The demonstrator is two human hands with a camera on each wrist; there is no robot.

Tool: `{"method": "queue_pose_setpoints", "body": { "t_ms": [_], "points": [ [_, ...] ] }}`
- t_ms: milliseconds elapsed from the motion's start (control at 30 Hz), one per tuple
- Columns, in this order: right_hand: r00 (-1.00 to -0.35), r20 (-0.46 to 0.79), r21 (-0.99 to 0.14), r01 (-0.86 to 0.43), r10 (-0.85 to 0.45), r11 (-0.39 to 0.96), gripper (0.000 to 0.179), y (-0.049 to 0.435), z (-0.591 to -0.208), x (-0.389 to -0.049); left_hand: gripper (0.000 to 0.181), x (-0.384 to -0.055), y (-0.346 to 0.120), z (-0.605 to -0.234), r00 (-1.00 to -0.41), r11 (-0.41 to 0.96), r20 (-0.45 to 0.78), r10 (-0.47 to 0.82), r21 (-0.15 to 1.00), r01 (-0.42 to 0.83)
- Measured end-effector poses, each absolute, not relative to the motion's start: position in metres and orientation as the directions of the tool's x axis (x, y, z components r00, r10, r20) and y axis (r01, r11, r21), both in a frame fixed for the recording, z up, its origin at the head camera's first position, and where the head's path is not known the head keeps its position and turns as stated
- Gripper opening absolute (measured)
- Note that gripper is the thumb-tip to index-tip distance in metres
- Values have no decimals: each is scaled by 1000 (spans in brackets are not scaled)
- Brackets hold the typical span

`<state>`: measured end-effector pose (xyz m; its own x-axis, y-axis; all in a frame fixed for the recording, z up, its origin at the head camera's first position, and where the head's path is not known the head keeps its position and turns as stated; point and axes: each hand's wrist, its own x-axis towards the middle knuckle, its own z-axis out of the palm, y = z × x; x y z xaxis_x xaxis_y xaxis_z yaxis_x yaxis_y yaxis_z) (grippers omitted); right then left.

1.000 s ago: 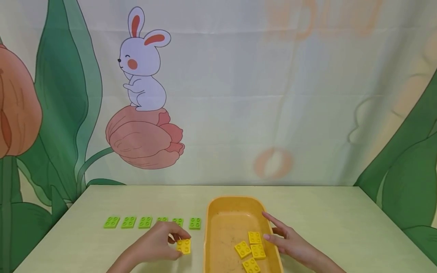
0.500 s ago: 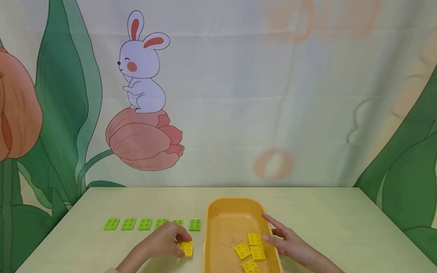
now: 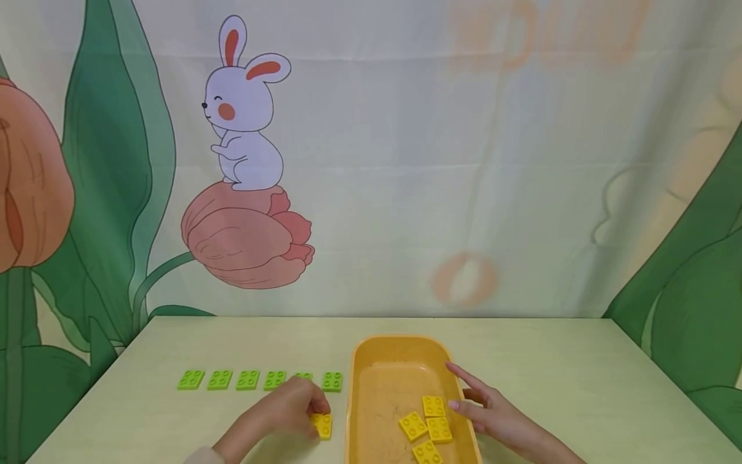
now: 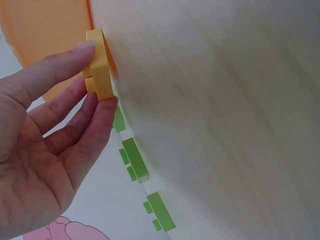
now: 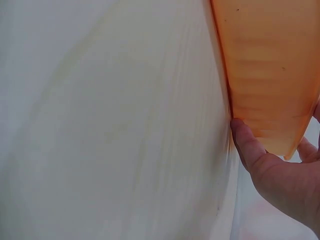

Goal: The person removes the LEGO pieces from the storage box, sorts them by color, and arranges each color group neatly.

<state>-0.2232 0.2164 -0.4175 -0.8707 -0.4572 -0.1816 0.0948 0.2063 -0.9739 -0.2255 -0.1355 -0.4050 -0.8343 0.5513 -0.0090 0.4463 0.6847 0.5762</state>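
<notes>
My left hand (image 3: 290, 407) pinches a yellow toy building block (image 3: 323, 426) with four studs, just left of the tray. In the left wrist view, thumb and fingertips hold the block (image 4: 101, 67) by its edges, low at the table; whether it touches the surface I cannot tell. Behind this hand runs a row of green building blocks (image 3: 248, 380), studs up, one partly covered by the hand. My right hand (image 3: 493, 412) holds the right wall of a yellow tray (image 3: 400, 348), fingers at the rim and against the outside. Several yellow blocks (image 3: 438, 430) lie inside the tray.
The pale table (image 3: 556, 367) ends against a hanging cloth (image 3: 377, 161) printed with a rabbit and tulips. The tray's near end runs out of the head view. Its raised wall stands between the two hands.
My left hand has moved slightly right and toward me with the yellow block, lowering it near the table. The right hand and tray stay in place.
</notes>
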Motion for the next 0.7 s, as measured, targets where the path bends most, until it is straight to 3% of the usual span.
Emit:
{"method": "queue_pose_setpoints", "body": {
  "t_ms": [700],
  "points": [
    [-851,-170,-980,95,-496,173,67,219,-420,-225,28,-223,-139,-403,-835,689,-36,548,586,427]
  ]
}}
